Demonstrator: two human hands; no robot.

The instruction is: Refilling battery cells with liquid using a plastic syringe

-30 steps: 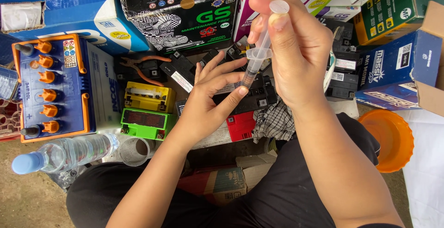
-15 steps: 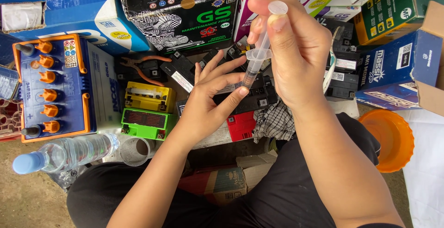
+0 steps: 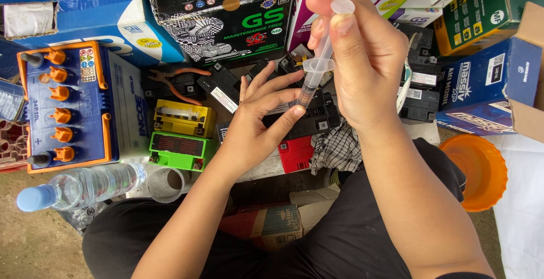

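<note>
Right hand: the right hand is gripping a clear plastic syringe, fingers closed around the barrel, thumb lying along the plunger near its round top.
Syringe position: the syringe is pointing down and to the left, its tip sitting just above a black battery at the middle of the pile.
Left hand: the left hand is resting on the black battery with fingers spread apart, thumb and forefinger touching the syringe tip; it is clamping nothing.
Left of the hands: a yellow battery is sitting above a green battery; orange-handled pliers are lying behind them.
Far left: a large blue battery with orange caps is standing upright; a clear water bottle with a blue cap is lying in front of it.
Below the hands: a red battery is lying beside a checked cloth.
Far right: an orange bowl is sitting on the ground.
</note>
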